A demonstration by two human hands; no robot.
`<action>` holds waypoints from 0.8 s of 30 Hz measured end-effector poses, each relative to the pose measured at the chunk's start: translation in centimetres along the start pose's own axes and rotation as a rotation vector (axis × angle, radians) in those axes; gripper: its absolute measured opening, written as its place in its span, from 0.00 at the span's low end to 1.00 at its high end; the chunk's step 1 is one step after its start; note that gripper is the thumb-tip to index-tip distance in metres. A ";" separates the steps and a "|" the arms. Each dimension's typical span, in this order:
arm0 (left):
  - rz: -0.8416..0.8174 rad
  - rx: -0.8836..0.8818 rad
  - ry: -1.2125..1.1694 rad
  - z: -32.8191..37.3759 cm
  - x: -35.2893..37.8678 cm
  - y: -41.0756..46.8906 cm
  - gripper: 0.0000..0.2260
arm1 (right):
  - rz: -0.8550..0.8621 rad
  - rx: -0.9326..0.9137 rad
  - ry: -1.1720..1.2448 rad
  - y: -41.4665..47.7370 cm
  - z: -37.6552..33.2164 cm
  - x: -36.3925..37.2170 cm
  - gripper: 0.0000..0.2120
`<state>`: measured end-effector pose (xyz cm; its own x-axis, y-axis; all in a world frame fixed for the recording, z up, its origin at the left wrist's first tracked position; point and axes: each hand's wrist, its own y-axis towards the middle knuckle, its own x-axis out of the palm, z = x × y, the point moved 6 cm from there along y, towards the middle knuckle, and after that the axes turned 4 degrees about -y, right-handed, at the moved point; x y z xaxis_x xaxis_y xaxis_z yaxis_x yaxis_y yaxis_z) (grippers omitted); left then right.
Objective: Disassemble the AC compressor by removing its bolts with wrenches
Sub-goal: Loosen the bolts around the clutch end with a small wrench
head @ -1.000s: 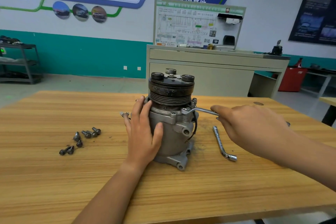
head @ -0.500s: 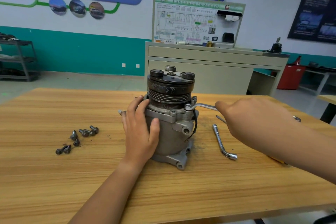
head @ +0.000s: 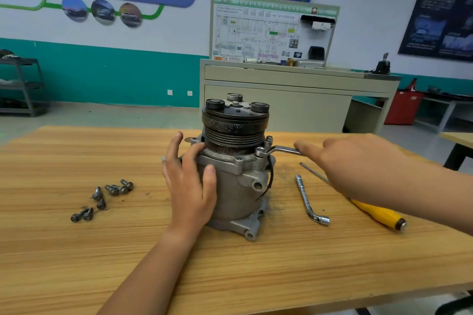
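- One wooden counter [head: 230,276] fills the lower half of the frame and carries everything the task needs.
- Rising from the bottom centre, the left hand [head: 190,186] lies wide and flat against the left side of the AC compressor [head: 238,194]. Its fingers point up to the flange and its thumb is spread across the front of the grey housing.
- The compressor stands upright in the middle of the counter on its mounting lugs, with the dark grooved pulley [head: 234,128] on top.
- Seven or so loose bolts [head: 114,190] lie scattered at the lower left, well apart from the compressor.
- Right of the compressor an L-shaped socket wrench [head: 305,199] lies flat on the counter. Further right is a screwdriver [head: 376,213] with a yellow handle, its shaft partly hidden under the right forearm.
- Coming in from the right edge, the right hand [head: 358,166] is on the handle of an offset ring wrench [head: 279,149], with the forefinger stretched along it. Motion blur makes it impossible to tell whether the other fingers close round the handle.
- The wrench's ring end sits over a bolt on the right side of the flange, just under the pulley.
- Behind the counter stands a beige cabinet [head: 281,102] with a wiring-diagram board [head: 271,33] on top.
- A red bin [head: 401,107] sits at the far right and a grey shelf rack [head: 23,84] at the far left, against a white and teal wall.
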<state>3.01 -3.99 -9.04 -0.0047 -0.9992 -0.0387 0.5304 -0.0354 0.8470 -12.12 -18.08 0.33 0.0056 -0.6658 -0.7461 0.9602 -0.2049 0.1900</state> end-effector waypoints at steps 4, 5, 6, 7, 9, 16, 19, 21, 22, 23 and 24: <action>0.009 0.009 -0.016 -0.2 0.2 -0.2 0.17 | 0.224 0.012 -0.014 2.6 0.8 1.4 0.22; 0.014 -0.001 -0.022 -0.2 0.3 -0.2 0.19 | 0.331 0.000 0.025 3.2 1.2 1.7 0.20; 0.019 -0.013 -0.028 -0.3 0.4 -0.2 0.20 | 0.459 -0.013 0.085 3.7 1.4 2.0 0.18; 0.025 -0.023 -0.033 -0.4 0.5 -0.3 0.20 | 0.577 -0.023 0.132 4.3 1.3 2.1 0.14; 0.027 -0.027 -0.042 -0.5 0.5 -0.3 0.20 | 0.708 -0.042 0.197 5.6 0.6 2.0 0.08; 0.012 -0.013 -0.050 -0.6 0.6 -0.3 0.15 | 0.549 -0.003 0.200 8.9 -1.0 2.4 0.17; 0.017 -0.002 -0.050 -0.6 0.5 -0.3 0.15 | 0.514 0.160 0.335 7.6 0.9 2.3 0.16; 0.017 -0.002 -0.048 -0.6 0.5 -0.3 0.15 | 0.566 0.278 0.521 5.6 2.5 1.7 0.15; 0.017 -0.004 -0.049 -0.6 0.4 -0.3 0.15 | 0.574 0.293 0.630 4.7 3.0 1.6 0.16; 0.017 -0.009 -0.052 -0.6 0.5 -0.3 0.15 | 0.557 0.300 0.755 3.8 3.3 1.6 0.17; 0.016 -0.013 -0.053 -0.6 0.5 -0.3 0.15 | 0.537 0.294 0.881 2.9 3.5 1.6 0.17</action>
<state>3.34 -4.43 -9.62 -0.0411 -0.9991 0.0035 0.5416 -0.0194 0.8404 -10.25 -22.20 1.93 0.7196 0.0079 -0.6943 0.6678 -0.2819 0.6889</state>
